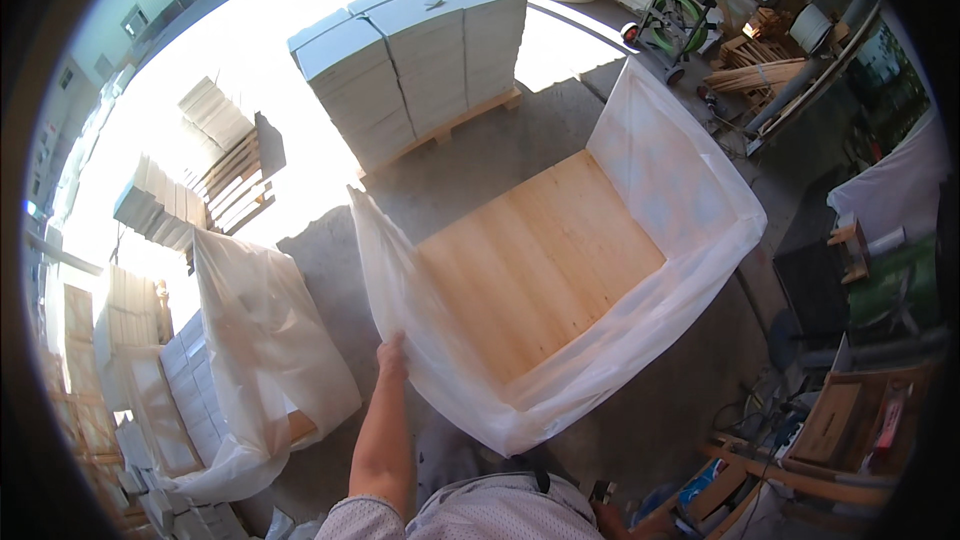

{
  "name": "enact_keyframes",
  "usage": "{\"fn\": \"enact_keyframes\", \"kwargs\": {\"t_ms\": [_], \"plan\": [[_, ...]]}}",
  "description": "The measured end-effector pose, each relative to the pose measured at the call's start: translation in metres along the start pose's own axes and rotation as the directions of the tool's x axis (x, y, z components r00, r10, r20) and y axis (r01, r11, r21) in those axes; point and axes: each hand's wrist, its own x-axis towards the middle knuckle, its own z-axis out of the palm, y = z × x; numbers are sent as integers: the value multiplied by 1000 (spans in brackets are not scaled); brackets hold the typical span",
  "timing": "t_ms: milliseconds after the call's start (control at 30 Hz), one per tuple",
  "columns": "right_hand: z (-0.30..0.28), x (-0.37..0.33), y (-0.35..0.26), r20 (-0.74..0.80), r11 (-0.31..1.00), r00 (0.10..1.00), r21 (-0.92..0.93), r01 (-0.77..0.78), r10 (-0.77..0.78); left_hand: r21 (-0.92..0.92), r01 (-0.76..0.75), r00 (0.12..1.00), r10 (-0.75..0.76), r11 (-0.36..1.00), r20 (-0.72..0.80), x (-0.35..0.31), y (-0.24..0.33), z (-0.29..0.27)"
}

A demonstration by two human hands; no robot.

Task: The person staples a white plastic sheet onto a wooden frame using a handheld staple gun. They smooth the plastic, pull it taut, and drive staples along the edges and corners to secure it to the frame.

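Note:
A wooden pallet top of pale planks (pixel 545 265) lies on the floor in front of me. Around its near, left and right sides, translucent plastic sheeting (pixel 690 155) stands up like low walls. My left hand (pixel 393 348) is closed on the sheeting's left side near the front left corner. At the lower edge, by my right hip, my right hand (pixel 608 518) is mostly cut off. A small dark thing with a light end (pixel 602 491) sticks up from it; its kind and the fingers do not show clearly.
A tall block of white stacks (pixel 410 60) on a pallet stands beyond. Plastic sheeting (pixel 265 340) partly covers another stack on the left. A hose reel cart (pixel 680 20) and lumber (pixel 760 75) are back right. A cluttered wooden bench (pixel 840 430) stands near right.

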Motion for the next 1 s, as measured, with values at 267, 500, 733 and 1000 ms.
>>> {"fn": "enact_keyframes", "kwargs": {"t_ms": [267,500,733,1000], "plan": [[-20,-62,-61,20,990,997,-111,83,-81,112,192,975,-202,975,90,34,-45,24],[-15,-201,-210,160,907,959,-321,274,-233,-403,618,737,-317,675,597,51,-59,-16],[101,-298,-418,253,615,805,-536,578,-537,71,549,454,-368,833,811,82,-51,-37],[269,-315,-558,550,405,672,-538,739,-495,-386,703,706,-521,597,480,97,-41,-14]]}}
